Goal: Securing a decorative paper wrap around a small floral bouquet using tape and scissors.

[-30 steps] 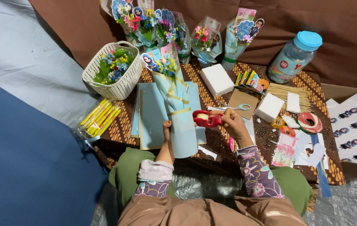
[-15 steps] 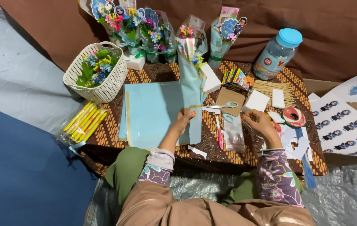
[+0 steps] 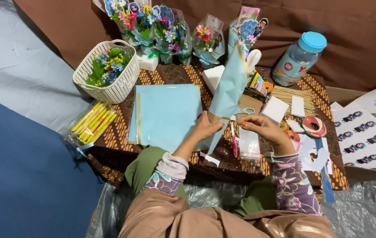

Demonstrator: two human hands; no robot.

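Note:
My left hand grips the narrow lower end of a light blue paper cone, a wrapped bouquet that stands tilted up over the low table. Just to its right, my right hand has its fingertips pinched near the cone's base, apparently on a small clear strip; what it pinches is too small to tell. A stack of light blue paper sheets lies flat to the left of my left hand. A pink-handled tool and a clear plastic bag lie below my hands.
A white basket of small flowers stands at the left, yellow sticks in a bag below it. Finished bouquets line the back. A blue-lidded jar, wooden skewers, red tape rolls and sticker sheets sit right.
The blue cone went from lying on the sheets to raised and tilted upright. The red scissors left my right hand, which moved in close to the cone's base.

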